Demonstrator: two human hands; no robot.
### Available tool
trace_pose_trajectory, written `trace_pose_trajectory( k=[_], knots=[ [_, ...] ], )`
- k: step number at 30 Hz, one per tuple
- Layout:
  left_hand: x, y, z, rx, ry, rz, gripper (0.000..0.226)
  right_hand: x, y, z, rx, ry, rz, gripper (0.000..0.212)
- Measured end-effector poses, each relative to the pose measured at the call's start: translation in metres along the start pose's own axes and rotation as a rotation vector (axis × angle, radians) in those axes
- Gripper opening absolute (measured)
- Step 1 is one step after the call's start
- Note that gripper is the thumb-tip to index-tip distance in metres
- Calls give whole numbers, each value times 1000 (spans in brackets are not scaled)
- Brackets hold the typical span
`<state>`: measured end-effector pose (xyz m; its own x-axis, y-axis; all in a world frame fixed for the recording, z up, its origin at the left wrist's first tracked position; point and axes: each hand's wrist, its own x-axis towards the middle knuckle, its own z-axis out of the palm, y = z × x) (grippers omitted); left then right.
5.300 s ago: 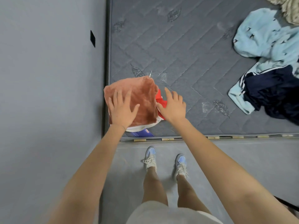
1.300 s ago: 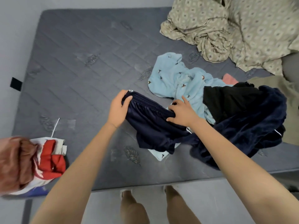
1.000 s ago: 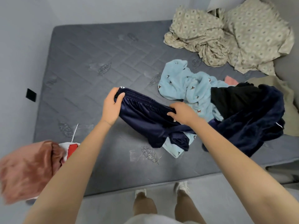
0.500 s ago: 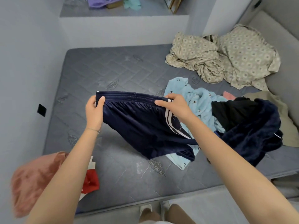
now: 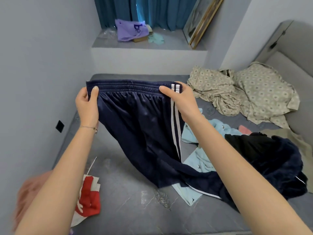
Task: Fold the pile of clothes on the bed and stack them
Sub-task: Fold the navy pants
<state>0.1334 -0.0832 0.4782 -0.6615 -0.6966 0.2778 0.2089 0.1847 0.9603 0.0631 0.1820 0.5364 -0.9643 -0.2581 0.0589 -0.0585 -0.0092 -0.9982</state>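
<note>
You hold the navy trousers [image 5: 144,126] by the waistband in the centre of the frame, above the mattress [image 5: 132,206]. The leg ends lie on the light blue garment [image 5: 201,160]. Your left hand [image 5: 87,106] and right hand [image 5: 183,102] each pinch one end of the waistband. The purple bag [image 5: 130,30] lies at the top; its content I cannot tell. Compared with half a second ago, the waistband is higher and wider stretched.
</note>
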Motion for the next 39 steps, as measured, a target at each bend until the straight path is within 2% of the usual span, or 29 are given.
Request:
trace_pose_trajectory(
  k=[5,9,12,15,20,22,24,26,27,29,30,33,36,39],
  knots=[
    [-1,41,-18,-17,-2,48,17,13,-29,6,-138,-6,-161,3],
    [3,61,-27,-47,-60,40,8,20,-39,4,-153,36,-145,8],
    [5,69,-31,-83,-143,-8,7,22,-39,-3,-112,118,-77,32],
    [7,71,-35,-110,-229,-26,5,21,-47,-11,-90,93,-57,20],
    [15,85,-38,-211,-264,-43,11,25,-69,-17,-44,14,-127,15],
    [19,77,-34,-204,-262,-101,12,30,-60,-13,-109,57,-123,18],
    [16,61,-25,-195,-268,-206,22,32,-39,-6,-155,80,-38,34],
    [5,45,-12,-182,-254,-316,21,34,-15,1,-142,70,108,57],
    [-3,37,-6,-174,-233,-350,19,33,-3,5,-125,68,160,56],
    [-18,23,5,-165,-194,-400,18,25,14,17,-89,54,231,36],
    [-25,19,10,-155,-186,-402,21,22,23,24,-83,46,266,32],
    [-41,8,21,-162,-195,-396,43,8,37,43,41,-47,328,32],
    [-59,14,33,-141,-232,-289,16,-4,40,52,129,-190,412,31],
    [-72,16,41,-74,-346,-140,18,-11,40,53,289,-271,488,33]
  ],
)
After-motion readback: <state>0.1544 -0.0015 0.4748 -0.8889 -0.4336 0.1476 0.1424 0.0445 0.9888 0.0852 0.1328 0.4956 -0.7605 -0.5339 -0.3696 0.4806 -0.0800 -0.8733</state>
